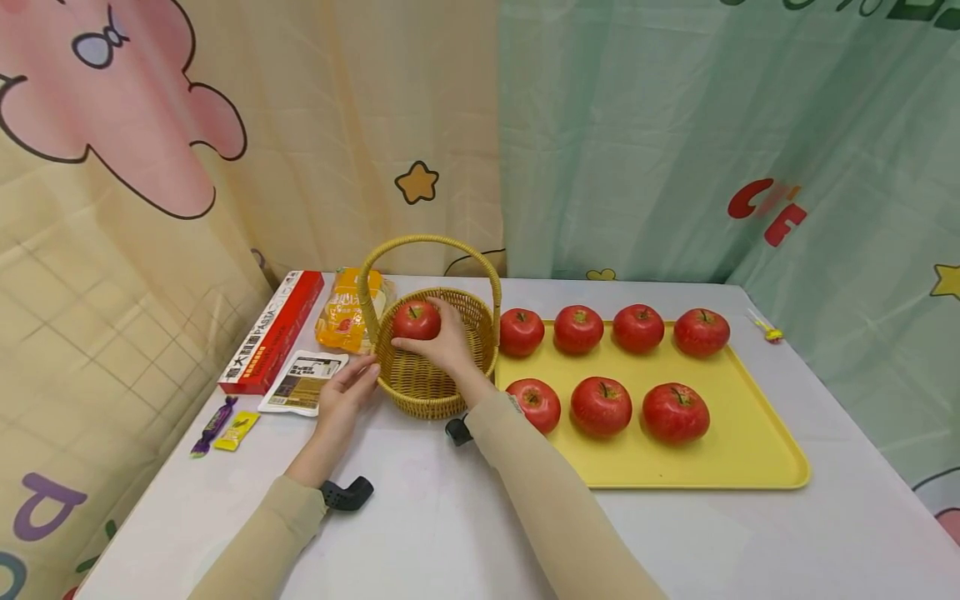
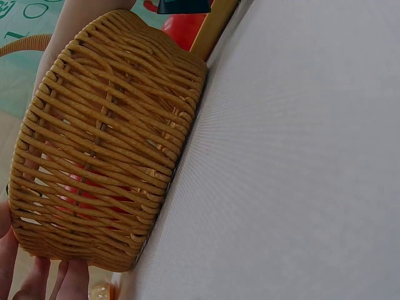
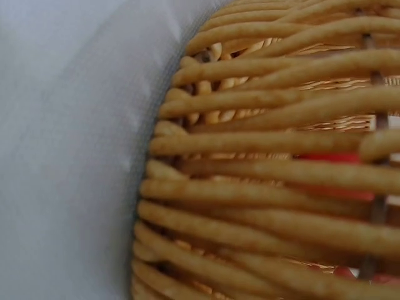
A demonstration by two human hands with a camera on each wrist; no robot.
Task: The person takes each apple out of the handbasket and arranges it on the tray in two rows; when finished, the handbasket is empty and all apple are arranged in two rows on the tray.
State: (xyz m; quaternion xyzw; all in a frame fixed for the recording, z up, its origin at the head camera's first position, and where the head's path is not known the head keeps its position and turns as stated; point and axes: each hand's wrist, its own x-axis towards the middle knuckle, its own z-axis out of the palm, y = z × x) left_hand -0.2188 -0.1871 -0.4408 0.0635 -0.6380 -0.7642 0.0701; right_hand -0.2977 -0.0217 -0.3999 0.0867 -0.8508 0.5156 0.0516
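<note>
My right hand (image 1: pixel 448 343) reaches over the rim of a woven wicker basket (image 1: pixel 426 407) with a tall arched handle and grips a red apple (image 1: pixel 416 320) at the basket's left inside. Thumb and fingers lie on opposite sides of the apple. On the basket's left, my left hand (image 1: pixel 345 400) touches the rim with its fingertips. In the left wrist view, its fingers (image 2: pixel 76 278) lie fairly straight against the wicker wall (image 2: pixel 106 125), and red shows through the weave. The right wrist view is filled mostly by wicker (image 3: pixel 262 175); the right hand is hidden there.
Several red apples (image 1: pixel 601 407) stand in two rows on a yellow tray (image 1: pixel 675 475) right of the basket. To the left lie a red pasta box (image 1: pixel 281 329), an orange packet (image 1: pixel 347 312), a white-and-brown pouch (image 1: pixel 303 383) and two wrapped candies (image 1: pixel 236 431). A lollipop (image 1: pixel 772 335) lies far right.
</note>
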